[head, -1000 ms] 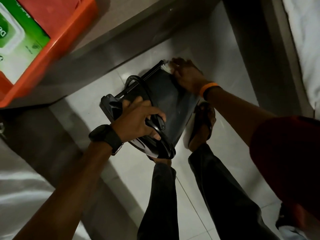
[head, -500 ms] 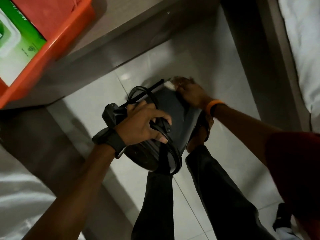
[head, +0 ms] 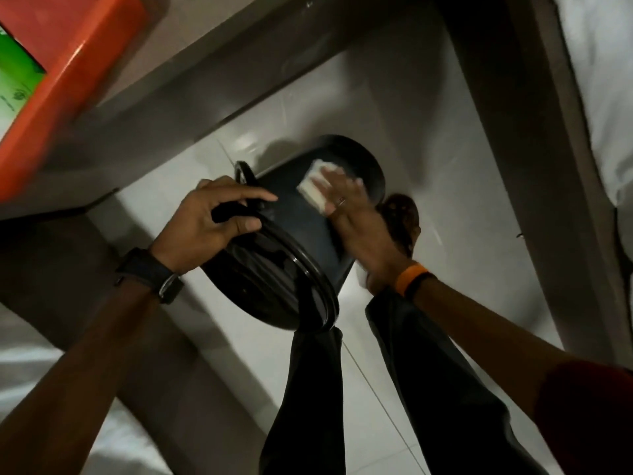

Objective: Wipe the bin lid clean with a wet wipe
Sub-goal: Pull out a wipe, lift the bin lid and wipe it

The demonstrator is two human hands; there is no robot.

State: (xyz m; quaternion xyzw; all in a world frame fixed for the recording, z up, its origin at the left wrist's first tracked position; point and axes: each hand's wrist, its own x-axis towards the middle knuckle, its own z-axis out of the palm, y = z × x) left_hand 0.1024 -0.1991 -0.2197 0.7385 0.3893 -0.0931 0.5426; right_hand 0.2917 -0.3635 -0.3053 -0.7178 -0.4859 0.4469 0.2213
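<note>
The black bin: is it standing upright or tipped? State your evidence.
Tipped. The bin lies slanted; the left hand grips its rim, the right hand presses a wipe on its side.

Up and to the left of the hands, an orange plastic tray (head: pixel 72 80) sits on a grey-brown ledge (head: pixel 191 60), with a green-and-white packet (head: pixel 15 87) lying inside it at the frame's edge. Beneath the hands spreads a pale, glossy tiled floor (head: pixel 455 207), where a bare foot (head: pixel 400 217) rests just right of them and dark trouser legs (head: pixel 428 371) run down toward the viewer. White bedding (head: pixel 596 80) fills the far upper right, well apart from the hands, and more pale fabric (head: pixel 30 365) shows at lower left.
</note>
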